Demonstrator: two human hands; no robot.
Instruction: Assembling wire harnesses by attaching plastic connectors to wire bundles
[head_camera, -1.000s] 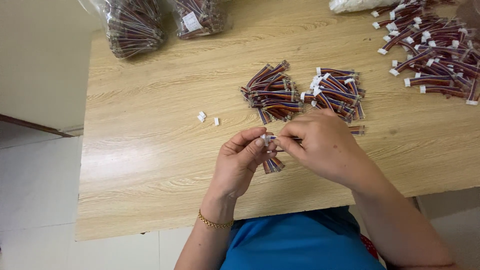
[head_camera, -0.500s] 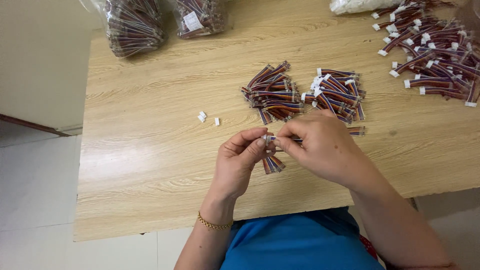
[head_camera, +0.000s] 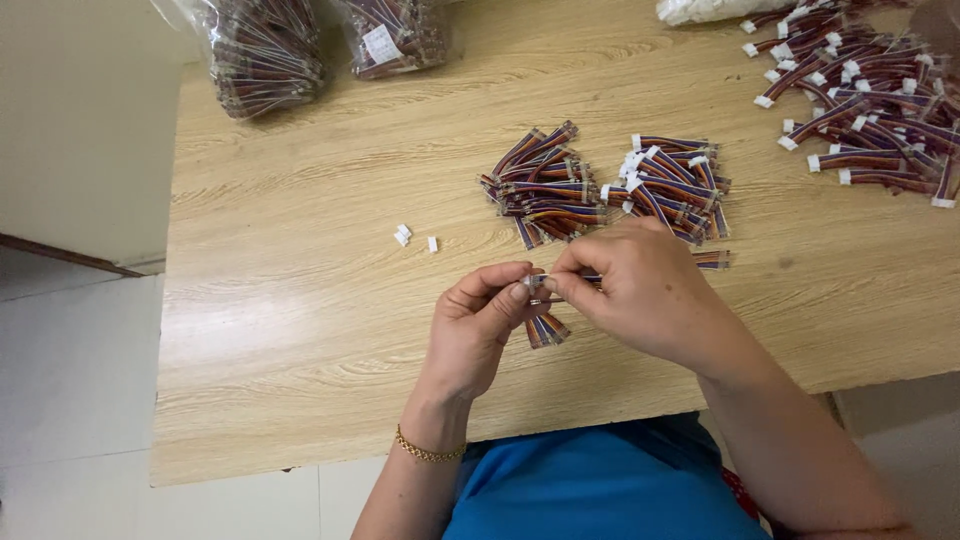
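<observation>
**Two hands pinch one small wire lead above the desk**

Where the two hands meet near the desk's near edge, the left hand (head_camera: 478, 328) and the right hand (head_camera: 640, 290) each close their grip on a short multicoloured wire lead (head_camera: 545, 322), thumbs and forefingers pinching its upper end while the loose wires hang below. Just beyond the hands lie two piles of similar leads: the left pile (head_camera: 540, 186) and the right pile (head_camera: 668, 185). To the left, three small white connectors (head_camera: 410, 236) sit apart on the wooden desk (head_camera: 300, 340). At the far right spreads a larger heap of leads (head_camera: 865, 100); at the far left stand two clear bags of leads (head_camera: 265, 55).
</observation>
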